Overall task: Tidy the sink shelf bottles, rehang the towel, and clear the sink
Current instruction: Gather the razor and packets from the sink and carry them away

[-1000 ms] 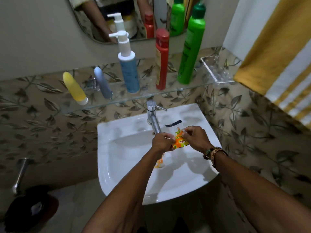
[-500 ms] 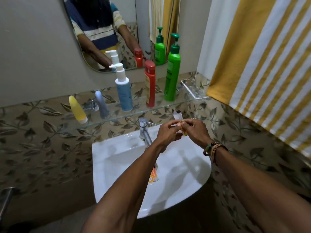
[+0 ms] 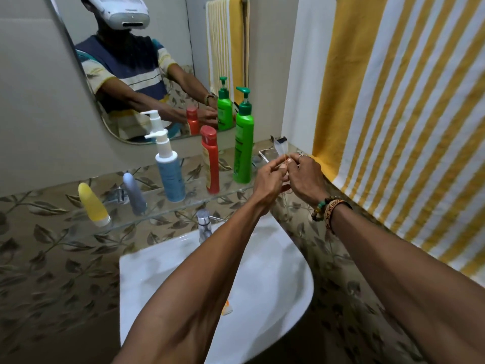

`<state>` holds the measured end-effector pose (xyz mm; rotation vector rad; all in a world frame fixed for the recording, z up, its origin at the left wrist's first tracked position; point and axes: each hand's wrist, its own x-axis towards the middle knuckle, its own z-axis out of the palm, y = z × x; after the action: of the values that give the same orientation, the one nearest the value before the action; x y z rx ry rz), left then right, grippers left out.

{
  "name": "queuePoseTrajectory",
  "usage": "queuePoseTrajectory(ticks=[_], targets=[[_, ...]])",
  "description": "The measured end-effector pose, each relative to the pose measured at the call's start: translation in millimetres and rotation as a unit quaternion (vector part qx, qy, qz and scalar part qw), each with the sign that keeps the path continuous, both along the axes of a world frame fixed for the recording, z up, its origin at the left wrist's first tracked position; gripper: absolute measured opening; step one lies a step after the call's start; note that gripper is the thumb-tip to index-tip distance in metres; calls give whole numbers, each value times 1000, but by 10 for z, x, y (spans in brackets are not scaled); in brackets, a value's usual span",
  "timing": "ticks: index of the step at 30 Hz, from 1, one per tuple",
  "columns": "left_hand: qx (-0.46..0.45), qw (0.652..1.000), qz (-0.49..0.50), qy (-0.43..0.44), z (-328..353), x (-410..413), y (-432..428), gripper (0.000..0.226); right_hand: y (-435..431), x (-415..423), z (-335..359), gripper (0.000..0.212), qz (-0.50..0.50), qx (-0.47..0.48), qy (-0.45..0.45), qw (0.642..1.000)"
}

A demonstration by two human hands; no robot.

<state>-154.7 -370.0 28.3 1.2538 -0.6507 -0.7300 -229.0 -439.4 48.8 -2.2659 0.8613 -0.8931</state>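
Wrapper [image 3: 281, 146]: clear, sticking up from between both hands' fingers, above the far right end of the shelf [image 3: 157, 216].
Left hand [image 3: 267, 183]: fingers pinching Wrapper.
Right hand [image 3: 305, 177]: fingers pinching Wrapper.
Sink [image 3: 288, 279]: orange sachet [image 3: 227, 307] inside, near side.

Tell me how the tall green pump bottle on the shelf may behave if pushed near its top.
It would probably tip, not slide: the green pump bottle is tall on a narrow base. The glass shelf looks smooth, so a low push may slide it. Tipping sideways, it could hit the red bottle.
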Motion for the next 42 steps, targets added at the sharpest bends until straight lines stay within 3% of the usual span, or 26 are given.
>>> queuePoseTrajectory(ticks=[7, 14, 21, 24, 29, 32, 35, 42], targets=[[-13, 1000, 18, 13, 127, 139, -300, 45, -266, 249, 154, 30, -5, 3, 24, 1000], [34, 999, 36, -5, 72, 380, -569, 43, -545, 515, 159, 30, 12, 22, 82, 996], [109, 992, 61, -31, -18, 514, -654, 36, -718, 658, 45, 29, 4, 10, 135, 991], [131, 987, 78, -43, -50, 564, -673, 22, -750, 677, 17, 28, -18, -10, 149, 989], [171, 969, 157, -80, -150, 605, -706, 26, -805, 694, -43, 28, -55, -24, 140, 988], [180, 962, 183, -98, -162, 587, -706, 17, -815, 699, -78, 34, -67, -14, 132, 989], [188, 953, 199, -128, -139, 540, -688, 26, -818, 685, -102, 34, -62, -6, 133, 989], [150, 935, 220, -233, -121, 441, -609, 29, -747, 632, -121, 33, -54, -20, 73, 996]])
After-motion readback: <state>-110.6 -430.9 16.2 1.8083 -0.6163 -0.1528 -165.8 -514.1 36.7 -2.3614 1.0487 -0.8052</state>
